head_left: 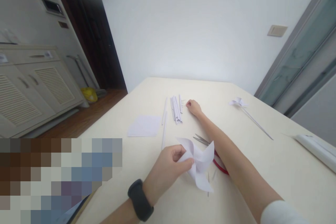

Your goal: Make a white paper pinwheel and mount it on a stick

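Note:
My left hand [170, 171], wearing a dark watch, pinches a white paper pinwheel [202, 161] at its centre, its blades folded and curled. At the far middle of the table, my right hand [194, 107] is stretched out with its fingertips together. Beside those fingertips lie small thin wire-like pieces [183, 103], next to a bundle of rolled white paper tubes [175, 109]. Whether a piece is between the right fingers is too small to tell. Scissors [201, 140] with red handles lie partly under the right forearm and behind the pinwheel.
White paper sheets [144, 126] lie left of thin white sticks [164, 112]. Another pinwheel [238, 102] on a stick rests at the right. A white roll [315, 148] lies near the right edge. The table [215, 92] meets the wall. The lower left is pixelated.

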Demonstrator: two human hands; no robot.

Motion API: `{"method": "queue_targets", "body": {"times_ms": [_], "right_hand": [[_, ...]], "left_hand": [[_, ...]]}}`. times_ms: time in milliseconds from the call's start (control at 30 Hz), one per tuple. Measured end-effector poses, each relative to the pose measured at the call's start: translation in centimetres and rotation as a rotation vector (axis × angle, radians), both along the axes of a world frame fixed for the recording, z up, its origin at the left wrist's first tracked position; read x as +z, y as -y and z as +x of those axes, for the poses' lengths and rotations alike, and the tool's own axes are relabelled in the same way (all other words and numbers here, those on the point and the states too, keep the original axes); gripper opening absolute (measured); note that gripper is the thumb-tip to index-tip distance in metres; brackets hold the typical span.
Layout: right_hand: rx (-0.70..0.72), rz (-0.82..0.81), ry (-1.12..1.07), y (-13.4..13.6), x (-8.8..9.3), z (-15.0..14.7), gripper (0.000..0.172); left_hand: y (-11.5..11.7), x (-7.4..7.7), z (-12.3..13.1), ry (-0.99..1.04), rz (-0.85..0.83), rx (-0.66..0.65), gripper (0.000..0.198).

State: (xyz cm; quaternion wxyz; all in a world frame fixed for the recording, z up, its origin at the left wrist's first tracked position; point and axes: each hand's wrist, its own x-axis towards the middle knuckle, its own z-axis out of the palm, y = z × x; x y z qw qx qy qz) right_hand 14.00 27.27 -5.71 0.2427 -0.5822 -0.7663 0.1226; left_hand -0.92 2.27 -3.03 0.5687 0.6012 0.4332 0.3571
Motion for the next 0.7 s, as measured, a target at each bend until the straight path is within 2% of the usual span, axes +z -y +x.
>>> {"method": "queue_targets", "body": {"times_ms": [133,233,367,467,600,700], "right_hand": [[0.114,-0.061,0.037,2.0,0.2,1.3,0.029],[0.221,-0.128,0.041,4.8,0.8,3.3,0.028],[0.331,-0.205,-0.041,10.6,2.2,6.0,0.024],[0.385,-0.182,-0.185,16.0,4.1,7.2,0.016],[0.482,-0.138,-0.31,22.6,6.9,6.9,0.015],[0.604,-0.126,-0.37,25.9,7.5,5.8,0.014]], "left_hand": [[0.3,-0.3,0.3,-0.015,0.006,-0.056,0.01],[0.4,-0.6,0.5,-0.061,0.019,-0.128,0.008],[0.5,-0.8,0.3,-0.168,-0.027,-0.272,0.023],[0.6,-0.6,0.2,-0.234,-0.057,-0.382,0.029],[0.6,0.3,0.3,-0.31,-0.046,-0.451,0.026],[0.4,0.7,0.4,-0.375,-0.004,-0.455,0.026]]}}
